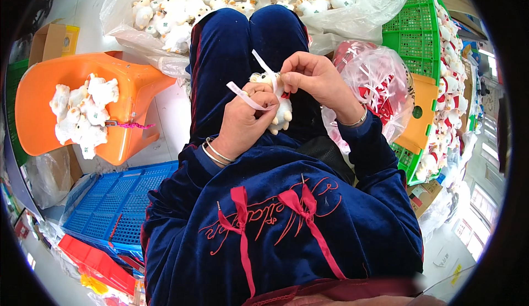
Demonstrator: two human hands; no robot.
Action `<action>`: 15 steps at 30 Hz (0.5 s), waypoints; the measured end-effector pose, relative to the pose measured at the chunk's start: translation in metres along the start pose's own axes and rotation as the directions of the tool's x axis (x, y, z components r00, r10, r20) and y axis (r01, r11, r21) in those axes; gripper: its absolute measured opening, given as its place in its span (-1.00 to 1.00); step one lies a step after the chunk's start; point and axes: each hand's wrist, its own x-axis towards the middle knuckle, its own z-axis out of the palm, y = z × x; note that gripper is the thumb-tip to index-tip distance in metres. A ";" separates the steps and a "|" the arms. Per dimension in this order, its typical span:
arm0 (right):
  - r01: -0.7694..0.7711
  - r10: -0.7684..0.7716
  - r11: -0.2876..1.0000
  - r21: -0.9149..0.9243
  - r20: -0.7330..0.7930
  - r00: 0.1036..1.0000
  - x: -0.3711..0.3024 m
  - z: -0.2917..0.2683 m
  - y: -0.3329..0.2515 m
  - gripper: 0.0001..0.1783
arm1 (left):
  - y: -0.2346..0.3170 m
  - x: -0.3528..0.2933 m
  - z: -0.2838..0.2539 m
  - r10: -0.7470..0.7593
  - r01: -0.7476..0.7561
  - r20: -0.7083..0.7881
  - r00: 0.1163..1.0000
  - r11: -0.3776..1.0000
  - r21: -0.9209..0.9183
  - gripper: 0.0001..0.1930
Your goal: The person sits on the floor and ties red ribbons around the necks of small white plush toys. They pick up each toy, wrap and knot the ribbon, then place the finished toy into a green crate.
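Observation:
A small white plush animal toy (283, 114) rests upright on my lap between my hands, with a bit of red at its neck. My left hand (246, 119) is closed beside the toy, its fingers pinching a narrow white ribbon (238, 91) whose loose end sticks up to the left. At the toy's neck, my right hand (318, 81) has thumb and forefinger pinched together on the ribbon, and another ribbon end (262, 62) points up past them. The toy's head is partly hidden by my fingers and the ribbon.
Ahead of my knees a clear plastic sheet holds a heap of white plush toys (220, 0). An orange chair (38, 96) at the left carries several more. A clear bag of red pieces (380, 80), a green crate (410, 36) and toys with red stand right. Blue crates (121, 201) lie left.

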 end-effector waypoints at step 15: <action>0.164 -0.250 0.608 -0.777 0.008 0.968 0.012 0.016 -0.008 -0.81 | 0.003 0.003 0.001 0.015 -0.015 -0.019 1.000 1.000 0.014 -0.89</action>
